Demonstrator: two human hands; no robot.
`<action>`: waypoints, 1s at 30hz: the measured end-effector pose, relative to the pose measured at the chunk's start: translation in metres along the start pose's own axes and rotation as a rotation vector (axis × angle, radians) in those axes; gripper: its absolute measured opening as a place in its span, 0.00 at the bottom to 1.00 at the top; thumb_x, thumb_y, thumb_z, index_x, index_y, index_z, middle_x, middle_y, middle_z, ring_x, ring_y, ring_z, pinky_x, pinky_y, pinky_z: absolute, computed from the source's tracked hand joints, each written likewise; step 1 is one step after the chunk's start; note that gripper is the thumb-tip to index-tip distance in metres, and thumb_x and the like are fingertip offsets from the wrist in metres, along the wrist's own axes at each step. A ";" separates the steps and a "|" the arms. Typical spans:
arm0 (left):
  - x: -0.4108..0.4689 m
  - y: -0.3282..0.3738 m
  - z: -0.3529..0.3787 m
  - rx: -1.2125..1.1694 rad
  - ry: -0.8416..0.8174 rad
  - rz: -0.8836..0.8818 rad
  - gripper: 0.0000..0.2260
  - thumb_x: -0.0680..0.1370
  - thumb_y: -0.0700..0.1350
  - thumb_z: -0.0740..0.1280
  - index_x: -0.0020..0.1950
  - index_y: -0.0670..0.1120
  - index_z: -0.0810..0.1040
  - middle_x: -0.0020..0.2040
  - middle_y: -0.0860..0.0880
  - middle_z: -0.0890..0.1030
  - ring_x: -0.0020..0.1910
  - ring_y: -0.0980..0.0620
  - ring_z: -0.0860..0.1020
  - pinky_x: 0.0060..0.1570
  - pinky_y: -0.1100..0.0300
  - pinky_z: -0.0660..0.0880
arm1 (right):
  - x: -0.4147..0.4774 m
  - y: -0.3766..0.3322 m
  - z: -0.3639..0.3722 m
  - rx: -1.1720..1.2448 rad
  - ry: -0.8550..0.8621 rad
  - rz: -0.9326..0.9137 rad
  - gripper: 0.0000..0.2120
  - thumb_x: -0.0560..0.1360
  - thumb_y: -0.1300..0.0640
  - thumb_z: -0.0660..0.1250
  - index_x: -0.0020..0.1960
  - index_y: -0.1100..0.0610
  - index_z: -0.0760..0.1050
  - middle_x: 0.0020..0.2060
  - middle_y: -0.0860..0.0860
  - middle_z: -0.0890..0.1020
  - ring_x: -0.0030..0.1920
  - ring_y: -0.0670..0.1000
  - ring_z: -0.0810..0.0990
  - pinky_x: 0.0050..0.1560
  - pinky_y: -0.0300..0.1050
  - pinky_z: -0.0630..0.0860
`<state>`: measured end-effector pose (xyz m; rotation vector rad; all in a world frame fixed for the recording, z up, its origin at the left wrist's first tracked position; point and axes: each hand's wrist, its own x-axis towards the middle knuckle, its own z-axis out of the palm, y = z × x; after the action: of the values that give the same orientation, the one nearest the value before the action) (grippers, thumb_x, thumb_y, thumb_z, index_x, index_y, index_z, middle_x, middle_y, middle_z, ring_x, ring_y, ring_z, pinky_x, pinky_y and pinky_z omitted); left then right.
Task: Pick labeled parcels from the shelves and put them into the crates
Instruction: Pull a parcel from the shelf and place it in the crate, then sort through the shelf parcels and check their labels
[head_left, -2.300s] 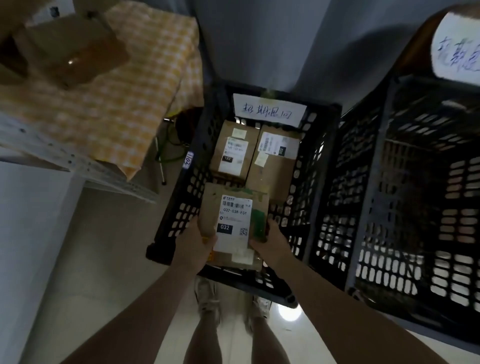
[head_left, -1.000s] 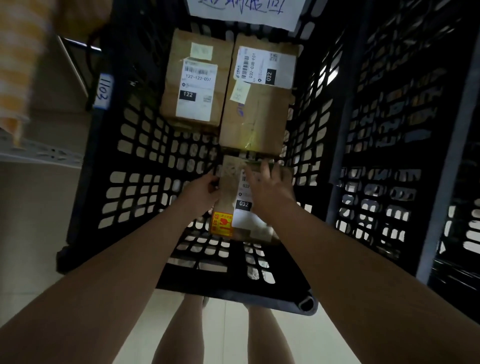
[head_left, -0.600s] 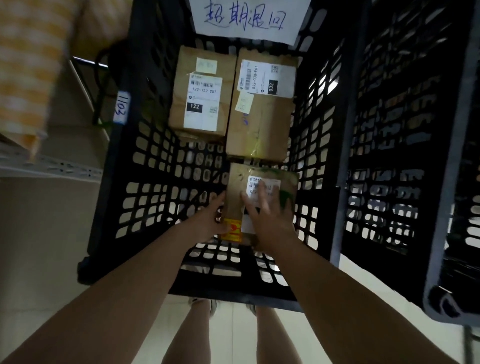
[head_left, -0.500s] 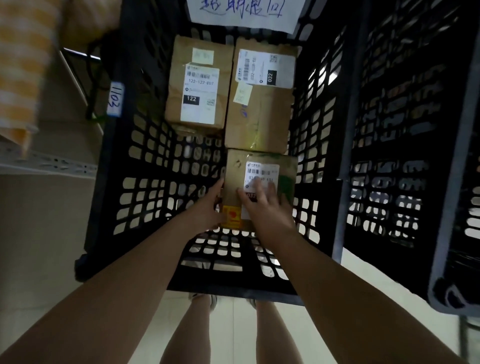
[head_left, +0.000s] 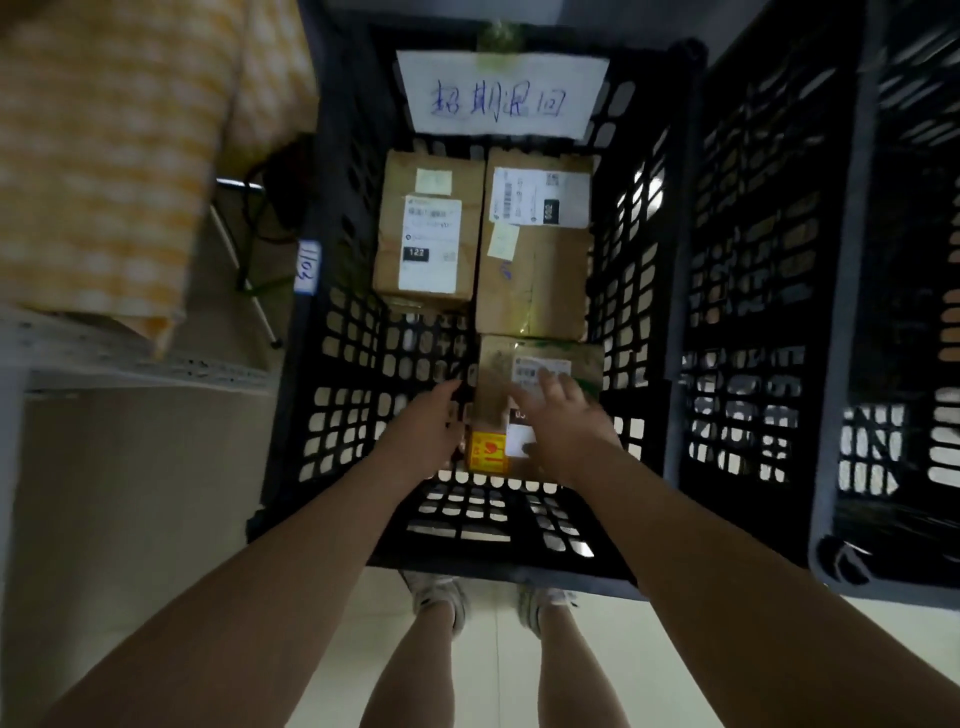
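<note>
A small brown labeled parcel (head_left: 496, 379) with a yellow sticker lies flat on the floor of the black slotted crate (head_left: 337, 364), just in front of two larger parcels. My left hand (head_left: 423, 436) lies along the parcel's left edge with straight fingers. My right hand (head_left: 563, 426) hovers over or rests on its white label, fingers spread and relaxed; I cannot tell if it touches. Behind it sit a parcel marked 122 (head_left: 428, 228) and a longer parcel (head_left: 535, 270) side by side.
A handwritten paper sign (head_left: 501, 96) hangs on the crate's far wall. A second black crate (head_left: 769, 260) stands close on the right. A shelf with a yellow checked cloth (head_left: 104, 156) juts out at the left. My feet stand just before the crate's near rim.
The small parcel went from held above the crate down onto its floor. Both hands have loosened from gripping its sides, and the right hand has slid back along the label.
</note>
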<state>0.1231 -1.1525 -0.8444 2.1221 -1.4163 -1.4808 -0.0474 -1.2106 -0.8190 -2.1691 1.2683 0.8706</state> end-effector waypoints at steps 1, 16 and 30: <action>-0.009 0.006 -0.010 0.027 0.025 -0.004 0.23 0.80 0.41 0.62 0.75 0.48 0.62 0.66 0.45 0.73 0.62 0.46 0.73 0.60 0.52 0.73 | -0.007 -0.002 -0.010 -0.018 0.020 -0.013 0.33 0.79 0.50 0.62 0.78 0.47 0.47 0.78 0.57 0.44 0.77 0.60 0.45 0.72 0.58 0.56; -0.251 0.150 -0.079 0.510 0.639 0.020 0.21 0.80 0.44 0.60 0.73 0.47 0.65 0.64 0.46 0.73 0.61 0.46 0.73 0.57 0.52 0.74 | -0.212 -0.004 -0.164 -0.201 0.395 -0.442 0.32 0.81 0.51 0.57 0.78 0.49 0.43 0.77 0.58 0.48 0.76 0.60 0.50 0.73 0.56 0.55; -0.577 0.230 -0.083 0.902 1.237 -0.265 0.23 0.63 0.43 0.78 0.56 0.42 0.80 0.52 0.41 0.82 0.49 0.40 0.81 0.41 0.49 0.79 | -0.448 -0.124 -0.231 -0.132 0.909 -1.157 0.14 0.74 0.55 0.68 0.57 0.60 0.78 0.55 0.59 0.80 0.52 0.61 0.79 0.48 0.55 0.77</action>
<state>0.0291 -0.8516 -0.3033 2.8119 -1.2860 0.7186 -0.0378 -1.0489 -0.3259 -2.8771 0.0132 -0.5629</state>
